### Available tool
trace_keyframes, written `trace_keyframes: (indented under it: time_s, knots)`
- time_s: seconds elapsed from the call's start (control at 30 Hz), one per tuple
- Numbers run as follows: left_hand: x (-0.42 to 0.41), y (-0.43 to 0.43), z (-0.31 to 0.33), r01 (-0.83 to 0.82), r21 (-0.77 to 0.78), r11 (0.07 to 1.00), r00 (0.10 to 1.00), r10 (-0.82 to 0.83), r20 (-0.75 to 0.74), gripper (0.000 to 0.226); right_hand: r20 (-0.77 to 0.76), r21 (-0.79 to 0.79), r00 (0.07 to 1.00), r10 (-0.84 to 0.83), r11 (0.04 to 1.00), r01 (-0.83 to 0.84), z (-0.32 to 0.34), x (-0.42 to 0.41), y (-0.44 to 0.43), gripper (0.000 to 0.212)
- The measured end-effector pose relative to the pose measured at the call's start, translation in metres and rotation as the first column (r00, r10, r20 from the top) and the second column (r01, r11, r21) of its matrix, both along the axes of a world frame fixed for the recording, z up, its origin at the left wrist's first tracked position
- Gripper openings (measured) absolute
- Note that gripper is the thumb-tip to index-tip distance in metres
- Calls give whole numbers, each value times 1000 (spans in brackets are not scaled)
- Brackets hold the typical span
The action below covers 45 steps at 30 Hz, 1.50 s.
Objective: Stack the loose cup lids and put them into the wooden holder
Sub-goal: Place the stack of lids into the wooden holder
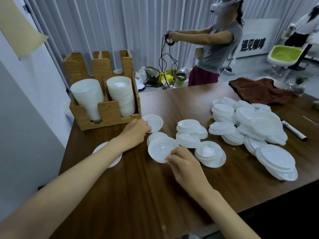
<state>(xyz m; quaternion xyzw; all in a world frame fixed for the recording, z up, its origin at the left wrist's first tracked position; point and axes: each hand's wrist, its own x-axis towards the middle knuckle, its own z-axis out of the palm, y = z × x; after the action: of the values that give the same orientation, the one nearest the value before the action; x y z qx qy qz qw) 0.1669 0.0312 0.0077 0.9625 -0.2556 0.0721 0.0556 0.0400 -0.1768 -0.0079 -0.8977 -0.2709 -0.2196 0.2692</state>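
Note:
White plastic cup lids lie scattered over the brown table [138, 187]. My left hand [136, 131] pinches the near edge of a single lid [154, 121] just in front of the wooden holder [107, 109]. My right hand [183, 163] pinches the near rim of another lid [159, 150], which overlaps one more lid behind it. The holder stands at the table's far left, with two tall stacks of lids [121, 95] in its front slots. Small piles of lids [190, 133] sit in the middle, and a big heap [255, 125] lies to the right.
One lid [100, 147] lies partly under my left forearm. A black-and-white marker [293, 130] lies right of the heap, a brown cloth [259, 90] at the far right. A person with a headset stands beyond the table holding cables. A wall runs along the left.

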Motion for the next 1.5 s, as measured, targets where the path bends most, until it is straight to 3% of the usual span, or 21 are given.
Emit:
trace_keyframes:
  time_s: [0.1, 0.23, 0.4, 0.5, 0.6, 0.7, 0.83, 0.9, 1.03, 1.23, 1.33, 1.4, 1.5]
  knots:
    - [-3, 5, -3, 31, -113, 993, 990, -15, 143, 14, -44, -8, 999, 13, 1000, -14, -6, -5, 0, 7]
    - [-27, 6, 3, 77, -257, 963, 965, -8, 260, 6, -165, 20, 984, 71, 997, -68, -14, -6, -1, 9]
    - [-77, 20, 0, 78, -412, 908, 976, 14, 216, 18, -361, 88, 917, 168, 985, -146, -19, -2, 1, 30]
    - [-100, 32, -8, 109, -464, 879, 985, -34, 167, 22, -399, 193, 896, 198, 973, -129, -15, 1, 0, 39]
    - [-118, 40, -9, 144, -451, 881, 984, -78, 163, 23, -490, 341, 843, 221, 939, -48, -8, 1, 1, 38]
    - [-132, 41, -5, 251, -322, 913, 957, -184, 225, 19, -574, 442, 758, 311, 897, -33, -2, -6, 3, 43]
    - [-133, 34, 0, 348, -184, 919, 914, -290, 284, 16, -607, 279, 725, 326, 941, -190, -7, -14, 7, 101]
    - [-129, 30, -1, 383, -135, 914, 896, -332, 293, 18, -567, 239, 761, 315, 947, -214, -9, -12, 9, 115]
    - [-122, 26, 0, 418, -69, 906, 886, -390, 250, 25, -489, 217, 830, 267, 959, -181, -11, -7, 15, 121]
    - [-116, 27, -2, 402, -53, 914, 903, -386, 190, 49, -529, 289, 795, 295, 944, -158, -12, -4, 14, 118]
    - [-125, 23, 3, 287, -232, 929, 950, -246, 191, 42, -568, 314, 762, 309, 938, -147, -11, -3, 13, 122]
    - [-136, 15, 3, 204, -378, 903, 979, -182, 93, 37, -591, 354, 735, 332, 926, -134, -11, -2, 13, 125]
    - [-148, 1, -7, 95, -380, 920, 985, -143, -101, 52, -596, 399, 716, 364, 908, -129, -12, -1, 14, 124]
